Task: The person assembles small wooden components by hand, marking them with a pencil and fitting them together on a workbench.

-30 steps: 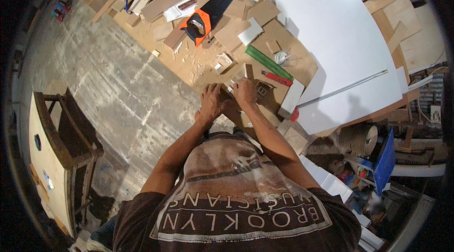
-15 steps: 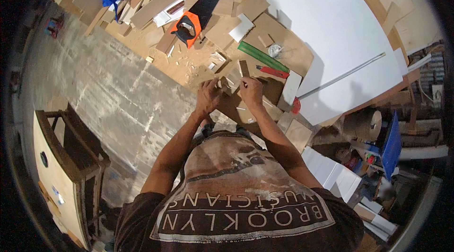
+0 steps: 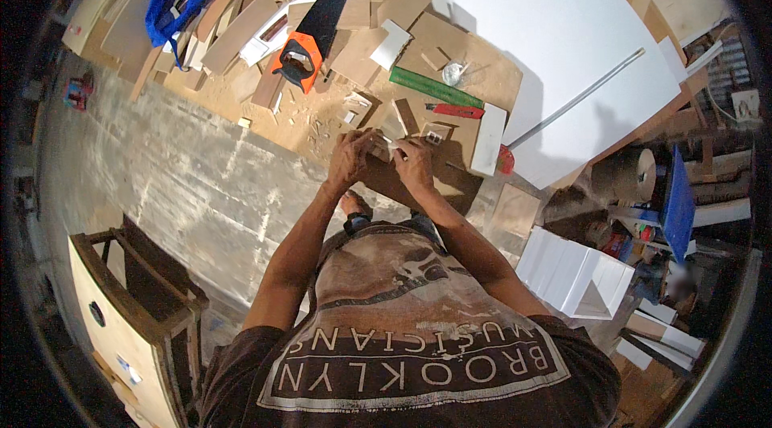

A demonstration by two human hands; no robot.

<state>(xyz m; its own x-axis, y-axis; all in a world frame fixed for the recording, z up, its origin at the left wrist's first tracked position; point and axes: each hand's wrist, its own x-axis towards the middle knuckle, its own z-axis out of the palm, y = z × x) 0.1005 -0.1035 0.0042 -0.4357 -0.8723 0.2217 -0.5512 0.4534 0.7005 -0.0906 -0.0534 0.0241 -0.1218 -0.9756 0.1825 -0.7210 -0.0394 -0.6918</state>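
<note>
At the near edge of the workbench, my left hand (image 3: 349, 158) is closed, its fingertips around a small pale wooden piece (image 3: 377, 147) that they partly hide. My right hand (image 3: 413, 164) is close beside it in a pinch, with a thin white strip (image 3: 386, 139) at its fingertips, pointing toward the left hand. Just beyond the hands lie a brown wooden block (image 3: 404, 117) and a small piece with white edges (image 3: 436, 136). A red utility knife (image 3: 457, 110) rests farther right, below a long green strip (image 3: 434, 88).
An orange-handled hand saw (image 3: 299, 63) lies on wood offcuts at the far left, near a blue bag (image 3: 174, 6). A large white panel (image 3: 555, 50) carries a metal ruler (image 3: 579, 97). A white board piece (image 3: 489, 140) lies right. A wooden stool-like frame (image 3: 133, 307) stands lower left.
My right hand has moved left and nearer to my left hand, away from the wooden block. The small white-edged piece now shows. The whole view has shifted slightly.
</note>
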